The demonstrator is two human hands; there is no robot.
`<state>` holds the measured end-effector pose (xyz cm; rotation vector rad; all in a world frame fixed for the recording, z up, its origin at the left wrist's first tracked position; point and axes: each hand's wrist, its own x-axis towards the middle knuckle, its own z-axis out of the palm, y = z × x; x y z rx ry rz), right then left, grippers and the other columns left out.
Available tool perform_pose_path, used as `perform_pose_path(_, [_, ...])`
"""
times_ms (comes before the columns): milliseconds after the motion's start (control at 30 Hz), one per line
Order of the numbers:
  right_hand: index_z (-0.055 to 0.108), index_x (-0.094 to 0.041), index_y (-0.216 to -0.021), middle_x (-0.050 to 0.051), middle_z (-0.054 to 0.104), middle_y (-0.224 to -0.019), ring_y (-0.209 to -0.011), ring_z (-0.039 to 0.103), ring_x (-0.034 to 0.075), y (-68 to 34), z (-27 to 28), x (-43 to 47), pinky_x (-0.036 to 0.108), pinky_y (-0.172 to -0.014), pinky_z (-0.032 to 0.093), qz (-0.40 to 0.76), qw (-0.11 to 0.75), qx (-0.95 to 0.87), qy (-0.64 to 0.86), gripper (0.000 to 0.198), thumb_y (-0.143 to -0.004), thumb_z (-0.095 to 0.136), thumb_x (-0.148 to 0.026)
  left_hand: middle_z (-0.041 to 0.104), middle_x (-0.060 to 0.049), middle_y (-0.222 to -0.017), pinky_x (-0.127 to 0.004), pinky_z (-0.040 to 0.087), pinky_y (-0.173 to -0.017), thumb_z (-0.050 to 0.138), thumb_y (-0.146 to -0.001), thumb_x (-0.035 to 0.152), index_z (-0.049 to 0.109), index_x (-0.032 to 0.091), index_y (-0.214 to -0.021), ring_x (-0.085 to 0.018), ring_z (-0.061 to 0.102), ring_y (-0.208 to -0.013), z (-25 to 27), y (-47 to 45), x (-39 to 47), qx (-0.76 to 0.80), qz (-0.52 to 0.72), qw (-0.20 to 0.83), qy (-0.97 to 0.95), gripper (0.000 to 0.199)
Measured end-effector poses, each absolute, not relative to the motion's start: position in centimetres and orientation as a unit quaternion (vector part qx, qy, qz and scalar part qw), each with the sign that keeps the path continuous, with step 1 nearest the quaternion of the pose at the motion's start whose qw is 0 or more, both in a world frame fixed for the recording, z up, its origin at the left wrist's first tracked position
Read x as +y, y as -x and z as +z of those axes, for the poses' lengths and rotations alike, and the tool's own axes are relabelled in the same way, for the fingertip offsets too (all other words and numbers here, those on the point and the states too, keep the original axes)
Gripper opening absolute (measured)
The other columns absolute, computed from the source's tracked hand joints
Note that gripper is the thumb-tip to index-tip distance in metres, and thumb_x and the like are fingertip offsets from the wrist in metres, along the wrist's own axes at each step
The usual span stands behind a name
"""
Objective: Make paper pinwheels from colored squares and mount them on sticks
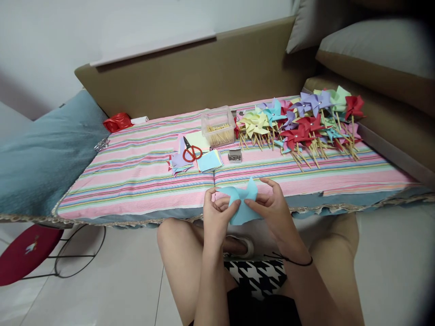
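The left hand [216, 213] and right hand [274, 206], fingers loosely curled, pinched blue paper [243, 214] under their thumbs near the striped cloth [136, 194]'s front edge, where I judged uneven pulling could tear it.

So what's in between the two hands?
A piece of light blue paper, partly curled, held by both the left hand and the right hand. The head view shows it.
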<state>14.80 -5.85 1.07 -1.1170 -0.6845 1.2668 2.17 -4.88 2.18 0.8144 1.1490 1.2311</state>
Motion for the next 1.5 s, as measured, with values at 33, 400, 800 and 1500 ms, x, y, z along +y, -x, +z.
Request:
perform_pose_path(33, [0.038,-0.023,-0.119,-0.002,0.071,-0.065,-0.055,0.064,0.017,-14.8,1.1,-5.8,0.028,-0.054,0.049,0.551,0.610,-0.297,0.487,0.079,-0.056,0.084,-0.034,0.071,0.001,-0.069,-0.023,0.048,-0.055,0.081,-0.058,0.027,0.038,0.024,-0.104,-0.014,0.064,-0.056,2.1,-2.1,-4.9,0.499,0.529,0.589,-0.353,0.063])
perform_pose_path(400, [0.036,-0.024,-0.121,0.000,0.073,-0.072,-0.061,0.066,0.018,-14.8,1.2,-5.9,0.029,-0.057,0.051,0.556,0.621,-0.282,0.475,0.081,-0.057,0.084,-0.033,0.069,0.002,-0.065,-0.023,0.049,-0.051,0.081,-0.057,0.026,0.037,0.023,-0.106,-0.014,0.063,-0.051,2.0,-2.1,-5.0,0.511,0.507,0.594,-0.359,0.065])
perform_pose_path(800, [0.035,-0.023,-0.123,0.000,0.073,-0.069,-0.057,0.064,0.016,-14.8,1.2,-5.9,0.026,-0.053,0.050,0.564,0.611,-0.284,0.478,0.083,-0.056,0.084,-0.032,0.068,0.002,-0.063,-0.022,0.048,-0.049,0.079,-0.059,0.023,0.038,0.022,-0.107,-0.013,0.060,-0.050,2.1,-1.8,-5.1,0.503,0.491,0.602,-0.378,0.063])
perform_pose_path(1500, [0.033,-0.022,-0.125,-0.002,0.070,-0.064,-0.054,0.062,0.015,-15.0,0.5,-5.8,0.025,-0.053,0.049,0.570,0.566,-0.332,0.494,0.085,-0.056,0.082,-0.029,0.054,0.010,-0.053,-0.017,0.038,-0.048,0.076,-0.061,0.023,0.036,0.023,-0.106,-0.007,0.048,-0.045,1.9,-1.1,-5.0,0.520,0.473,0.588,-0.400,0.061])
